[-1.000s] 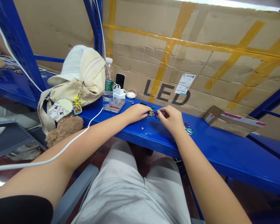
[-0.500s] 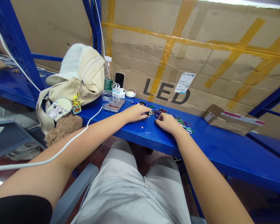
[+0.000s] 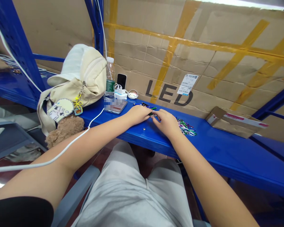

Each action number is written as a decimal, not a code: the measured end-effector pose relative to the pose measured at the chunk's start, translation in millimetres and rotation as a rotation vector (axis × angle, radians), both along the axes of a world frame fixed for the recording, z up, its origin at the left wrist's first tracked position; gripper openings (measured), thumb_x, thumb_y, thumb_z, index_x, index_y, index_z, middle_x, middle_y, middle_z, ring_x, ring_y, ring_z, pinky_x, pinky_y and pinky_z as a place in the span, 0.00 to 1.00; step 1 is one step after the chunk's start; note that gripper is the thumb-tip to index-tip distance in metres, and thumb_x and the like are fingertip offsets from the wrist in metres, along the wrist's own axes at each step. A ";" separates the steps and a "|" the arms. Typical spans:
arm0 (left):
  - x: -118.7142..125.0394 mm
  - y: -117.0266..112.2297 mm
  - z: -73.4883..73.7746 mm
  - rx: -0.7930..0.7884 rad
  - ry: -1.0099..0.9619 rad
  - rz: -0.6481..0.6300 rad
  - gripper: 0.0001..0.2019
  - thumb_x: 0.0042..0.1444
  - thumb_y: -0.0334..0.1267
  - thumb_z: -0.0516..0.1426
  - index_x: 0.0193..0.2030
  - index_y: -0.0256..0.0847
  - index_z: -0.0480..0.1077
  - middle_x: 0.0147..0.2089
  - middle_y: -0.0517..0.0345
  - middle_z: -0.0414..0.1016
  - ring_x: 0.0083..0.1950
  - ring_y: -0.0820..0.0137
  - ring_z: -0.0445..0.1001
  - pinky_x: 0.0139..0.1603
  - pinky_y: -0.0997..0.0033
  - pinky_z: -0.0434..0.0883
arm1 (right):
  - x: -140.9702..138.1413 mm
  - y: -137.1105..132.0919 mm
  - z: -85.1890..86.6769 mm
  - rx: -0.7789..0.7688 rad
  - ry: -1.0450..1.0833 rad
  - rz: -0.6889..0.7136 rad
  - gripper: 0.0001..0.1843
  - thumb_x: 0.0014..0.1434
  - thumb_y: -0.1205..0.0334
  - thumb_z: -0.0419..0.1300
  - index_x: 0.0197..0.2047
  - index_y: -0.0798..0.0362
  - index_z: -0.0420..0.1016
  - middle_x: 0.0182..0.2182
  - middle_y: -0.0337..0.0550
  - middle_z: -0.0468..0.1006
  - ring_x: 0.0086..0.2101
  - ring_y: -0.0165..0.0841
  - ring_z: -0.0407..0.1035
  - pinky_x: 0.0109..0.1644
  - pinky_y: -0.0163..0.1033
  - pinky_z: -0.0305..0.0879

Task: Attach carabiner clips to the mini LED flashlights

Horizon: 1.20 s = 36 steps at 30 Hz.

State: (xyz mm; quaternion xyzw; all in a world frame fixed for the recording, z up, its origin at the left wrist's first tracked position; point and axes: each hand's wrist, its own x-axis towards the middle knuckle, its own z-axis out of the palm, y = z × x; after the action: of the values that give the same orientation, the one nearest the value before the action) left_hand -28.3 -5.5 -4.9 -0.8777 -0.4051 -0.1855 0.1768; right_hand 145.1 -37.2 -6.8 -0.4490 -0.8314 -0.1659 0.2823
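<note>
My left hand [image 3: 139, 114] rests low over the blue shelf, its fingers curled around something small and dark with a silvery part. Meeting it fingertip to fingertip, my right hand [image 3: 166, 122] is closed in a pinch at that same spot. What the fingers pinch is too small and covered to name. Just behind the hands lie slim blue and green metallic pieces [image 3: 153, 108], partly hidden. To the right of my right hand is a heap of coloured carabiner-like loops [image 3: 186, 127]. One tiny silvery piece [image 3: 144, 129] lies alone near the shelf's front edge.
On the left stand a cream backpack [image 3: 92, 78], a water bottle [image 3: 110, 78] and a phone [image 3: 117, 106] lying flat. A white charger [image 3: 120, 93] sits behind. An open cardboard box [image 3: 234, 123] is at right. A white cable [image 3: 68, 146] crosses my left arm.
My right hand has moved left and slightly up to meet my left hand, uncovering more of the coloured loops. My left hand has barely moved.
</note>
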 end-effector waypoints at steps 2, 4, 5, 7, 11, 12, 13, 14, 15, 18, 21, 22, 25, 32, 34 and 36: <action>2.3 -1.8 0.2 0.020 0.011 0.015 0.12 0.61 0.39 0.51 0.46 0.38 0.72 0.44 0.50 0.78 0.47 0.59 0.77 0.44 0.65 0.69 | -1.4 1.7 -0.6 -0.021 0.039 -0.010 0.12 0.59 0.61 0.55 0.43 0.52 0.76 0.32 0.44 0.75 0.33 0.35 0.69 0.33 0.37 0.57; 3.8 -2.8 0.4 0.031 0.021 0.019 0.11 0.61 0.38 0.52 0.45 0.38 0.72 0.44 0.50 0.78 0.47 0.60 0.76 0.43 0.66 0.69 | -1.8 4.6 -1.1 -0.059 0.089 0.008 0.10 0.57 0.62 0.56 0.41 0.52 0.76 0.31 0.43 0.75 0.33 0.35 0.68 0.34 0.37 0.58; 4.3 -3.0 0.5 0.033 0.024 0.020 0.11 0.61 0.37 0.52 0.44 0.38 0.72 0.43 0.50 0.78 0.48 0.60 0.76 0.43 0.66 0.69 | -1.8 6.0 -1.4 -0.082 0.113 0.016 0.10 0.57 0.62 0.57 0.41 0.53 0.76 0.30 0.42 0.75 0.32 0.35 0.68 0.34 0.37 0.58; 4.4 -2.6 0.4 0.033 0.019 0.016 0.10 0.61 0.37 0.52 0.43 0.38 0.73 0.43 0.50 0.78 0.47 0.59 0.76 0.43 0.66 0.69 | -1.5 8.0 -1.7 -0.125 0.150 0.022 0.09 0.55 0.61 0.58 0.39 0.53 0.75 0.28 0.41 0.74 0.31 0.34 0.67 0.34 0.37 0.57; 1.7 0.1 0.0 0.028 -0.092 -0.053 0.10 0.60 0.37 0.53 0.45 0.39 0.72 0.44 0.51 0.78 0.46 0.61 0.77 0.44 0.67 0.69 | -0.3 5.5 -1.3 -0.106 0.230 0.031 0.08 0.55 0.62 0.57 0.39 0.51 0.72 0.25 0.38 0.71 0.28 0.33 0.65 0.32 0.36 0.56; 0.5 1.0 -0.1 0.022 -0.141 -0.092 0.10 0.60 0.36 0.53 0.46 0.39 0.72 0.45 0.52 0.78 0.47 0.63 0.76 0.45 0.68 0.69 | 0.2 3.8 -1.0 -0.078 0.263 0.027 0.08 0.56 0.61 0.57 0.39 0.51 0.71 0.24 0.37 0.70 0.27 0.32 0.65 0.32 0.36 0.56; -0.8 1.9 -0.1 0.013 -0.191 -0.134 0.10 0.60 0.35 0.53 0.47 0.39 0.72 0.46 0.53 0.78 0.47 0.64 0.76 0.46 0.69 0.69 | 0.7 2.0 -0.5 -0.050 0.290 0.020 0.07 0.56 0.60 0.56 0.39 0.51 0.70 0.24 0.37 0.70 0.26 0.31 0.64 0.32 0.35 0.56; -2.2 2.9 -0.1 0.005 -0.237 -0.173 0.11 0.60 0.34 0.54 0.47 0.40 0.72 0.47 0.53 0.78 0.48 0.65 0.76 0.47 0.70 0.69 | 1.3 0.2 -0.1 -0.025 0.307 0.013 0.07 0.56 0.59 0.56 0.39 0.51 0.70 0.23 0.36 0.69 0.26 0.31 0.64 0.31 0.35 0.56; -3.6 3.8 -0.1 -0.003 -0.278 -0.206 0.11 0.59 0.33 0.54 0.47 0.40 0.72 0.47 0.54 0.78 0.48 0.66 0.76 0.48 0.71 0.69 | 1.8 -1.5 0.4 -0.003 0.308 0.011 0.07 0.57 0.59 0.56 0.38 0.51 0.69 0.23 0.36 0.69 0.25 0.31 0.64 0.31 0.35 0.56; -6.9 6.5 -0.3 -0.012 -0.345 -0.258 0.11 0.59 0.32 0.54 0.47 0.39 0.73 0.47 0.54 0.78 0.49 0.68 0.75 0.50 0.72 0.68 | 3.0 -5.0 1.8 0.046 0.245 0.030 0.06 0.58 0.59 0.56 0.38 0.51 0.70 0.26 0.39 0.71 0.28 0.31 0.66 0.32 0.35 0.56; -8.1 8.2 -0.9 -0.014 -0.344 -0.272 0.11 0.58 0.32 0.54 0.46 0.39 0.73 0.47 0.54 0.78 0.49 0.68 0.75 0.50 0.71 0.69 | 3.2 -6.1 2.4 0.070 0.158 0.055 0.09 0.61 0.60 0.53 0.40 0.50 0.72 0.30 0.42 0.74 0.31 0.33 0.69 0.35 0.35 0.58; -8.0 8.5 -1.1 -0.013 -0.335 -0.271 0.11 0.58 0.32 0.54 0.46 0.39 0.73 0.47 0.54 0.78 0.49 0.67 0.75 0.50 0.71 0.69 | 3.1 -6.1 2.3 0.075 0.128 0.057 0.10 0.61 0.60 0.52 0.41 0.50 0.73 0.31 0.43 0.75 0.32 0.33 0.69 0.36 0.36 0.58; -6.9 7.6 -1.1 -0.004 -0.290 -0.255 0.11 0.59 0.32 0.53 0.47 0.39 0.73 0.47 0.54 0.78 0.49 0.66 0.75 0.51 0.69 0.68 | 2.7 -6.1 1.6 0.083 0.060 0.046 0.12 0.63 0.59 0.51 0.43 0.50 0.74 0.33 0.44 0.76 0.35 0.34 0.70 0.37 0.36 0.59; -5.1 3.2 0.2 0.026 -0.142 -0.167 0.12 0.60 0.38 0.53 0.48 0.38 0.72 0.45 0.51 0.77 0.46 0.63 0.75 0.46 0.68 0.67 | 2.8 -2.3 1.4 0.034 0.172 0.059 0.09 0.60 0.59 0.54 0.41 0.50 0.73 0.32 0.43 0.75 0.35 0.34 0.70 0.37 0.37 0.61; -6.2 4.4 -0.4 0.047 -0.093 -0.172 0.14 0.61 0.39 0.52 0.51 0.40 0.72 0.44 0.51 0.76 0.45 0.64 0.73 0.45 0.68 0.66 | 5.1 4.4 0.5 -0.069 0.379 0.067 0.11 0.57 0.58 0.57 0.43 0.52 0.70 0.30 0.41 0.74 0.31 0.33 0.69 0.35 0.37 0.63; -7.7 6.5 -1.0 0.090 -0.032 -0.162 0.14 0.62 0.38 0.52 0.52 0.42 0.71 0.44 0.51 0.75 0.45 0.65 0.71 0.43 0.68 0.64 | 8.9 12.9 -1.3 -0.262 0.616 0.071 0.15 0.56 0.57 0.57 0.46 0.53 0.67 0.30 0.40 0.73 0.28 0.32 0.69 0.32 0.37 0.65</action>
State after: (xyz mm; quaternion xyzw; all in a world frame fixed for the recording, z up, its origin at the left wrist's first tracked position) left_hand -36.0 0.9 -6.0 -0.8956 -0.3269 -0.2311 0.1940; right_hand 154.0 -24.3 -8.1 -0.4811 -0.7364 0.0960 0.4659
